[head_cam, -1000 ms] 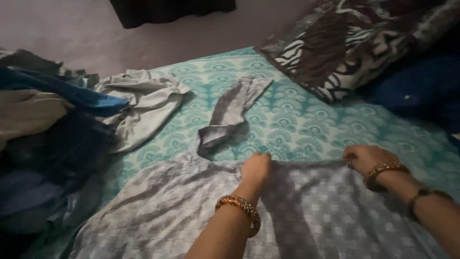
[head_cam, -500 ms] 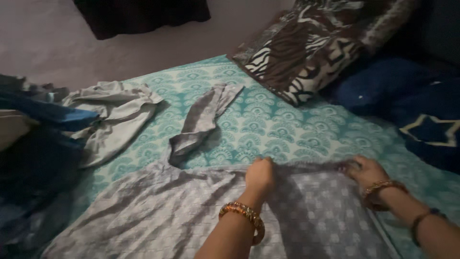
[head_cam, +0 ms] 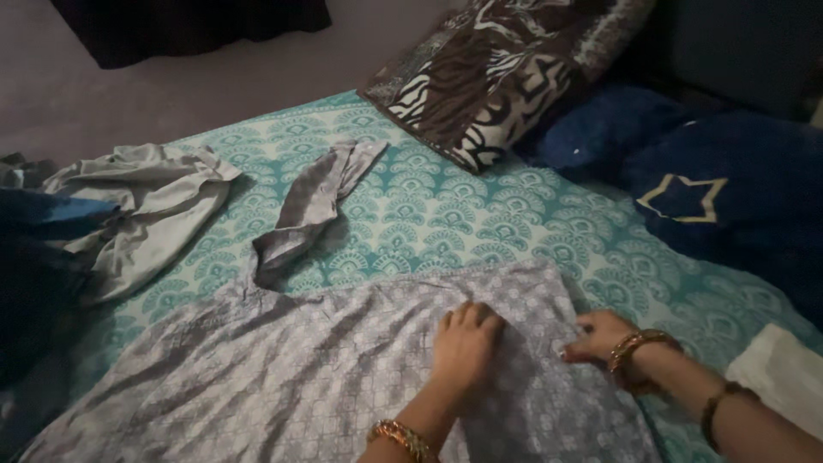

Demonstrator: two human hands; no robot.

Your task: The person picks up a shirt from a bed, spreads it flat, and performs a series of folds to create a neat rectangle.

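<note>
Your left hand point(head_cam: 464, 340) lies palm down on the grey patterned garment point(head_cam: 283, 377), fingers loosely curled and pressing the cloth near its upper edge; it grips nothing. Your right hand point(head_cam: 600, 336) rests at the garment's right edge, fingers flat and close together on the fabric; whether they pinch the hem cannot be told in this dim light. Both wrists carry bangles.

The garment is spread across the near part of the bed point(head_cam: 446, 214), which is covered with a teal sheet in a fan pattern. The cloth is wrinkled toward the left and smoother under your hands. One sleeve point(head_cam: 313, 206) runs up and away from the garment's upper left corner, lying twisted on the sheet and pointing toward the pillow.

Surroundings:
- A crumpled pale grey garment point(head_cam: 141, 210) lies at the left side of the bed, well apart from your hands.
- A heap of dark blue clothing point(head_cam: 39, 257) sits at the far left, touching the pale garment.
- A brown and white animal-print pillow point(head_cam: 497, 73) lies at the head of the bed, above the sleeve's end.
- A dark blue cushion with a yellow star outline point(head_cam: 711, 184) lies to the right of the pillow.
- A white folded cloth point(head_cam: 784, 377) sits at the lower right, just beside your right forearm.
</note>
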